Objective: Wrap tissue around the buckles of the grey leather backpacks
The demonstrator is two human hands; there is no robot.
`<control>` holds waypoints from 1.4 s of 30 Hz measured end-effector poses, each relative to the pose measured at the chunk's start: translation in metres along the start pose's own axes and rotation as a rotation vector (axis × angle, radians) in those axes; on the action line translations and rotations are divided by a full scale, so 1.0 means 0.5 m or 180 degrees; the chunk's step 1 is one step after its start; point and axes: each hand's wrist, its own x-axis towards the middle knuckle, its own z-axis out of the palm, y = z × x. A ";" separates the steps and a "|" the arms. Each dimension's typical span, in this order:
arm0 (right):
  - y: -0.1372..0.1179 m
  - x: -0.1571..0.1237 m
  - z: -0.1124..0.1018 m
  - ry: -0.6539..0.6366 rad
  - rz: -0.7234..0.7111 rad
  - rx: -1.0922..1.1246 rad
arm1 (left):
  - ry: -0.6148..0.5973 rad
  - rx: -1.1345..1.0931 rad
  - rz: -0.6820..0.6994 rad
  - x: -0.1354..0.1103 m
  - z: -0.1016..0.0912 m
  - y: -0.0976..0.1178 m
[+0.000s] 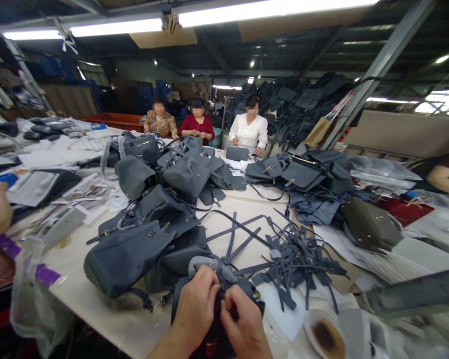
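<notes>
Lying under left hand point(199, 299) and right hand point(243, 316) — dark bag point(176, 296).

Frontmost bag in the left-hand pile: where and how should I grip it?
Probably grip the bag by its rounded end, from the left: that end juts towards bare table, while other bags crowd its far and right sides.

The left hand point(199, 299) and right hand point(245, 319) pinch a leathery blue-grey bag point(177, 298) at the near edge of the flat white table point(93, 321).
</notes>
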 end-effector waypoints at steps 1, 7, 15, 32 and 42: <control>0.002 0.001 0.000 0.0020 0.0060 -0.0006 | 0.0095 0.0138 0.0293 -0.006 -0.002 -0.002; -0.015 0.015 0.004 -0.0456 -0.0761 0.0106 | 0.0629 0.0718 0.1195 -0.010 -0.043 -0.020; -0.024 0.014 0.006 -0.0409 -0.0855 0.0217 | -0.0078 -0.0323 0.0193 0.014 -0.074 -0.006; -0.011 -0.027 0.001 -0.1059 -0.0010 0.0190 | 0.0531 -0.0604 -0.0078 -0.015 -0.041 -0.043; -0.014 -0.021 0.048 -0.0727 -0.0178 0.0421 | -0.1060 -0.3269 -0.1929 0.007 -0.063 -0.020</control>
